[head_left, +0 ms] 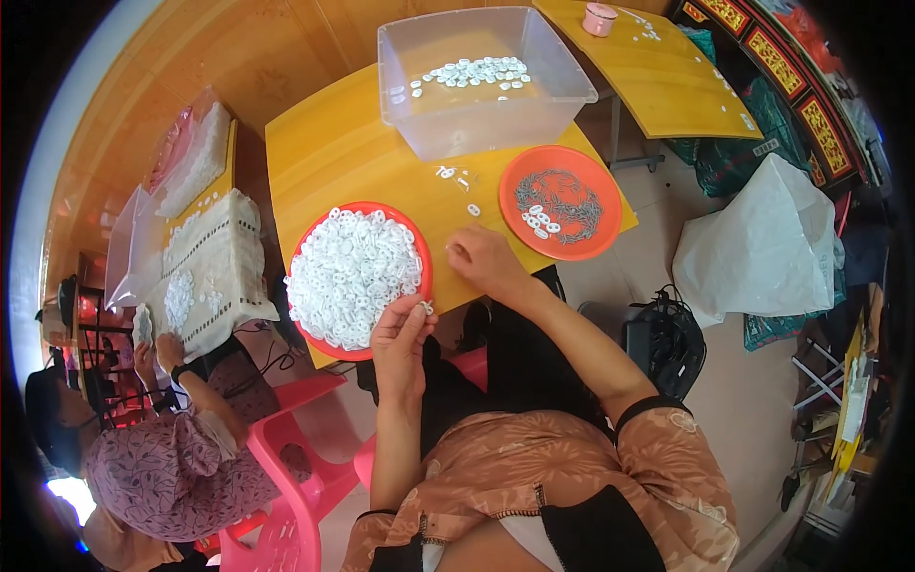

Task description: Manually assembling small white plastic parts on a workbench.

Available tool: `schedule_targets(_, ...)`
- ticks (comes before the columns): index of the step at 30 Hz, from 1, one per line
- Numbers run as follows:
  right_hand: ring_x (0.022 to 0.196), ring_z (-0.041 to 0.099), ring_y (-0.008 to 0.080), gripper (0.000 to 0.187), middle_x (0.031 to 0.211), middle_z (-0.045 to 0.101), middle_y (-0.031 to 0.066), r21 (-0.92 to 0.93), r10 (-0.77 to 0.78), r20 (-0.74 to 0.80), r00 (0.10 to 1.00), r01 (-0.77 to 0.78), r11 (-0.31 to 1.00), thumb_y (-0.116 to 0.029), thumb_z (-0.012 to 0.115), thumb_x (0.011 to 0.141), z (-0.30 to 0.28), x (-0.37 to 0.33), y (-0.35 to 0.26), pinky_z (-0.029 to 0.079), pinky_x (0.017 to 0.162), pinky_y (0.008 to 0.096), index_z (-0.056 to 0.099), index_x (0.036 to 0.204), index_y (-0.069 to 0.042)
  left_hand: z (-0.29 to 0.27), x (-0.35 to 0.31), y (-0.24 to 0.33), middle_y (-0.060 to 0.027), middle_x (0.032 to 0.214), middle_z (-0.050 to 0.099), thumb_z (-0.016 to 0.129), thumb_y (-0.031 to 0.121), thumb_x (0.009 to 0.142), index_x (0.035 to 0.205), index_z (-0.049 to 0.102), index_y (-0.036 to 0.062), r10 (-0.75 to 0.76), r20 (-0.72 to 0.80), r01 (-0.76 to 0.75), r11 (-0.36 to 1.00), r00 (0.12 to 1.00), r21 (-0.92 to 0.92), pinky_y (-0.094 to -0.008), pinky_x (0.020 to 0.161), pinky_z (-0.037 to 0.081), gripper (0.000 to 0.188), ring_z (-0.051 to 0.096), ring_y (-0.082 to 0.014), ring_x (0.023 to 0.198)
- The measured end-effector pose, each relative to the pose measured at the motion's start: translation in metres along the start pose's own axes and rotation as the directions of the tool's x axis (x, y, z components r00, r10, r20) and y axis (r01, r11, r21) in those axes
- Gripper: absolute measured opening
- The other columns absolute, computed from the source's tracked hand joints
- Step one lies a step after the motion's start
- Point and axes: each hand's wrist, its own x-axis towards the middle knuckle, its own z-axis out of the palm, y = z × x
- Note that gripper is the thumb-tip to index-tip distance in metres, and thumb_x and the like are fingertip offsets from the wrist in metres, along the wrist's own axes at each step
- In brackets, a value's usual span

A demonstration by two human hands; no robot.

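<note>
Left hand [400, 334] pinches a small white ring [426, 307] beside the red plate [420, 250] of rings

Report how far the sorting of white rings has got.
Done: a batch of small white plastic rings lies in the clear plastic tub. In hand: the left hand pinches one ring at the rim of the heaped round orange plate; the right hand rests on the yellow table. Left: that heap, and the second orange plate of grey metal pieces.

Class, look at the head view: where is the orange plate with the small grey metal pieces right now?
The orange plate of metal pieces sits on the yellow table, toward its right edge, just in front of the clear plastic bin and beyond the right hand.
</note>
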Motion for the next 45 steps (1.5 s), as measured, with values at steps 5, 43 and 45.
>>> schedule_targets(5,0.059,0.052,0.0064,0.019,0.072,0.059,0.0040,0.867,0.468,0.462,0.753,-0.495,-0.058,-0.011,0.055,0.087,-0.011,-0.014,-0.034,0.044,0.055,0.0202,0.062,0.099,0.002,0.006,-0.001,-0.005,-0.0042,0.086,0.062,0.056,0.005,0.087,0.101,0.058,0.0025,-0.114,0.142,0.139,0.974,0.983,-0.181,-0.0197,0.066,0.048,0.014,0.060,-0.0105,0.075)
schedule_targets(43,0.077,0.063,0.0123,0.023,0.088,0.065,0.0074,0.803,0.481,0.569,0.667,-0.324,-0.500,-0.006,0.062,0.082,-0.044,-0.028,-0.068,0.050,0.065,0.0219,0.062,0.104,-0.001,0.029,-0.014,0.004,-0.0074,0.085,0.063,0.056,0.003,0.086,0.098,0.057,0.0002,0.130,0.052,-0.129,0.991,0.990,-0.028,-0.0213,0.070,0.048,0.013,0.060,-0.0113,0.076)
schedule_targets(45,0.077,0.063,0.0127,0.023,0.088,0.065,0.0078,0.792,0.484,0.585,0.651,-0.329,-0.515,-0.006,0.062,0.082,-0.045,-0.028,-0.070,0.050,0.065,0.0220,0.062,0.104,0.000,0.030,-0.016,0.002,-0.0076,0.085,0.063,0.056,0.002,0.086,0.097,0.057,-0.0003,0.168,0.045,-0.169,0.985,0.985,0.032,-0.0210,0.070,0.048,0.012,0.060,-0.0109,0.074)
